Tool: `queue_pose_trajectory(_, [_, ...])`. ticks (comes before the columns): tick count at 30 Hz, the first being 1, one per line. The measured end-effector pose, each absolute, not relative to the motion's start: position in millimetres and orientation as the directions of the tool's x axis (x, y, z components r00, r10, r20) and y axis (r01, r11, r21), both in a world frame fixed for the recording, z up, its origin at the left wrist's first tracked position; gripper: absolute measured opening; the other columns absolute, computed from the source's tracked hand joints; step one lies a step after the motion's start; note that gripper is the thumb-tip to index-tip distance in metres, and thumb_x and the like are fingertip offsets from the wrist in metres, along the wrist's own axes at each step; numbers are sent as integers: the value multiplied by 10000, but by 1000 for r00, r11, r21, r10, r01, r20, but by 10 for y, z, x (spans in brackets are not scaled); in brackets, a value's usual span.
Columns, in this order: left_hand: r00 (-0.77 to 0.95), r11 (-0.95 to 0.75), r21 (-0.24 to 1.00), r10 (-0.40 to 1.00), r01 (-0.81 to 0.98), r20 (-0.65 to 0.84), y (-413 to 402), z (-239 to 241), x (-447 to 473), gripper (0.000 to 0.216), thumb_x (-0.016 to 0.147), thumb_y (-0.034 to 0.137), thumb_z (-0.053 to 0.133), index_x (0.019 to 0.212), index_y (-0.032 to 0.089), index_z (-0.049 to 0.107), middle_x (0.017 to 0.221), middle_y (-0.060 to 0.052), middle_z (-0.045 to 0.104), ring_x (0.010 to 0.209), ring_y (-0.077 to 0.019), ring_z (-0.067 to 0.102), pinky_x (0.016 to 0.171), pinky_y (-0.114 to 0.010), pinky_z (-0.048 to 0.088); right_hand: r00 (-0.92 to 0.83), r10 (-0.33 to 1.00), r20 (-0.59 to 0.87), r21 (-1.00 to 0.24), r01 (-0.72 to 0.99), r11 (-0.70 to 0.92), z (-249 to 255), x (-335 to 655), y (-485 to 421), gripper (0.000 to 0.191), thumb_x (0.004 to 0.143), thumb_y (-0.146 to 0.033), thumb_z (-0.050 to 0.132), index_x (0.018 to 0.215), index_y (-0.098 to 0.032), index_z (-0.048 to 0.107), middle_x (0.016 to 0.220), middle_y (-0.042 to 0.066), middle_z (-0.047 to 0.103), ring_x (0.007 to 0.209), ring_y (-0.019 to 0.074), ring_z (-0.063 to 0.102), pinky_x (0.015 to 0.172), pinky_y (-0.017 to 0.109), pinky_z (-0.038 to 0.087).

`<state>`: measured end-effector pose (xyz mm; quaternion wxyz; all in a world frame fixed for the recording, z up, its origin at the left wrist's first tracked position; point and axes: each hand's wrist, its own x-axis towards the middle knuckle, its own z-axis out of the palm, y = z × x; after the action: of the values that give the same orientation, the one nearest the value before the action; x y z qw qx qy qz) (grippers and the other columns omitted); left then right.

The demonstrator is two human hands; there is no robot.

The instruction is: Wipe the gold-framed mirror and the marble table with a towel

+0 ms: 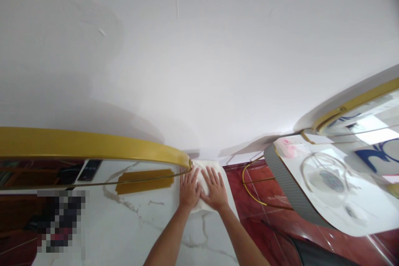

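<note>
My left hand (189,189) and my right hand (215,189) lie side by side on a white folded cloth (202,178), palms down and fingers spread. Their thumbs come close together over its middle. Beneath the cloth is the end of a white marble-patterned countertop (137,232) with grey veins, close to the wall. The fingertips of my left hand are near the end of a large gold mirror frame (93,145). Parts of the cloth are hidden under both hands.
A gold plate (145,183) lies at the foot of the mirror. To the right stands a second white table (336,191) with a ribbed grey side, below another gold-framed mirror (358,102). Between the tables shows a red tiled floor (249,208). A white wall (199,62) rises behind.
</note>
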<state>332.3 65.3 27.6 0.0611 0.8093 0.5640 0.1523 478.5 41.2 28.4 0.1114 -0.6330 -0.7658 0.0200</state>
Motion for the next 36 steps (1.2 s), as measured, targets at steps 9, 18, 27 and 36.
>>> queue_pose_trajectory(9, [299,-351,333,933,875,199,44,292,3643,603,853,211,417,1426,251,231,1491,-15,255,1383,-246,165,1123,-504,127,-205,967,152,-155,961,229,291,5113,-178,738,805,-418,452,1446,-258,123,1506,11,142,1370,279,144,1101,483,76])
queue_pose_trajectory(18, [401,-447,267,891,854,213,-725,341,3458,619,841,229,439,1424,258,231,1478,-12,284,1371,-246,205,1121,-476,144,-238,957,167,-159,951,265,308,5112,-972,763,786,-501,452,1442,-250,154,1496,22,181,1358,291,185,1098,476,82])
queue_pose_trajectory(27, [426,-459,134,878,878,217,-1238,280,2787,636,828,251,455,1423,270,232,1468,11,300,1360,-228,238,1104,-432,200,-277,938,207,-184,931,316,210,4563,-1384,805,741,-537,482,1440,-251,200,1482,35,231,1349,318,207,1095,496,80])
queue_pose_trajectory(36, [371,-392,35,894,919,250,-1454,227,1847,631,802,217,459,1406,269,286,1457,30,323,1358,-213,244,1104,-399,201,-382,889,252,-190,881,432,76,3662,-1418,866,683,-565,513,1436,-244,230,1460,52,286,1346,356,191,1084,529,60])
